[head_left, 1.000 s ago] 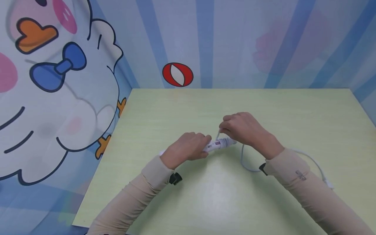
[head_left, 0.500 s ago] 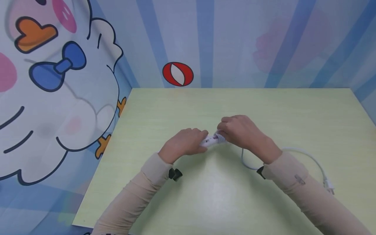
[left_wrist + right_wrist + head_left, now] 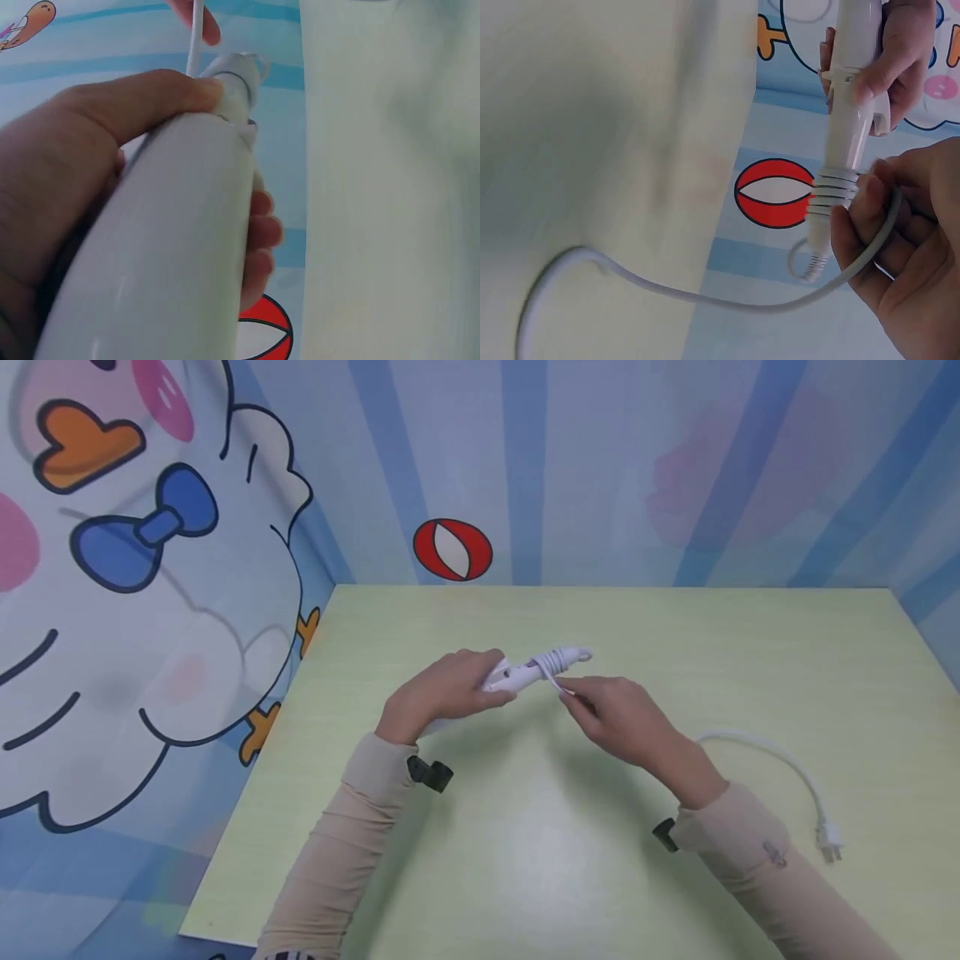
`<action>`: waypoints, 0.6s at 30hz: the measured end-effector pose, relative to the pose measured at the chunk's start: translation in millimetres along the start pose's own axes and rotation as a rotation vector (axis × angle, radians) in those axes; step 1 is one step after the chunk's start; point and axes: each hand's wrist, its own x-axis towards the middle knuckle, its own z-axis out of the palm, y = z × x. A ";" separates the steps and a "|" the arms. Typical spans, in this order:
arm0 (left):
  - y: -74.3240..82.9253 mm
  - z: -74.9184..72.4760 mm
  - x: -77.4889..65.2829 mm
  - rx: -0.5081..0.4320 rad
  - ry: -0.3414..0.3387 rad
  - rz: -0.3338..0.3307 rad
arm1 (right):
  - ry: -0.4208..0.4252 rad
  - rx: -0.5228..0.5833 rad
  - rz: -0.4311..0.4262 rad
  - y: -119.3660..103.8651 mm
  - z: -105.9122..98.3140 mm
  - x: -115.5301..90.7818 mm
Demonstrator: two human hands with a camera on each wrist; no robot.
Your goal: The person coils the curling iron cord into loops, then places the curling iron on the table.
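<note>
My left hand [image 3: 450, 685] grips a white curling iron [image 3: 517, 677] around its body, the corded end tilted up to the right. In the left wrist view the thumb lies along the top of the curling iron [image 3: 165, 240], and fingertips show on its far side. Several turns of white cord [image 3: 832, 191] are wound round the handle near the corded end. Just to the near right of these turns, my right hand [image 3: 626, 718] pinches the cord between thumb and fingers. From there the free cord [image 3: 780, 306] hangs in a curve past the palm.
On the right of the pale green table [image 3: 525, 877], the cord's tail [image 3: 757, 742] curves down to a white plug [image 3: 828, 839]. Behind stands a blue striped wall [image 3: 600, 468] with a printed red ball; a cartoon bird print [image 3: 187, 610] covers the left side.
The left hand has raised the curling iron up and to the left. My right hand has come round from above the handle to its near side with the cord. The plug has shifted slightly.
</note>
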 end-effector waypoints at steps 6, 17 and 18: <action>-3.8 -4.6 -1.5 -0.070 0.046 0.047 | -0.003 0.105 0.003 2.7 6.7 -4.8; 10.6 -10.5 -10.9 -0.188 0.074 0.187 | 0.062 0.300 0.008 22.1 11.3 -2.7; 12.4 -11.2 -12.5 -0.192 0.072 0.197 | 0.070 0.302 0.004 24.1 10.8 -1.8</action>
